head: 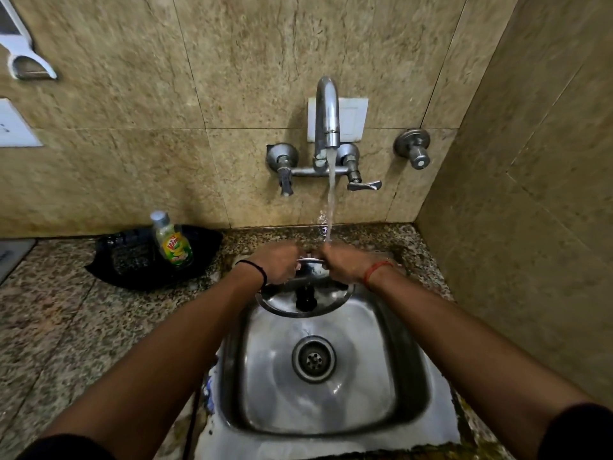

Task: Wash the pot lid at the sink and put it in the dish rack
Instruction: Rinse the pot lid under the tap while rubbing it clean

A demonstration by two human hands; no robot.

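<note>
Seen from the head camera, a person holds a steel pot lid [303,293] over the far end of the sink [414,376] while water from the wall tap [326,114] runs down onto the right hand [345,265]. The left hand [277,263] grips the lid's far rim on its side, fingers curled over the edge; the right hand closes on the rim beside it, right under the stream. The lid is tilted toward the camera, its black knob [306,297] facing the viewer. The work looks to be at the rinsing stage, with the racking still to come. The next move, by this reckoning, calls for turning the lid so that water reaches its whole face, then carrying it out of the basin; no dish rack can be made out here. The lid looks round, shiny and wet, reflecting the hands above it, with no suds plainly visible. A green bottle of dish liquid [172,242] stands in a black tray [132,267] on the speckled counter [49,310], left of the sink.
</note>
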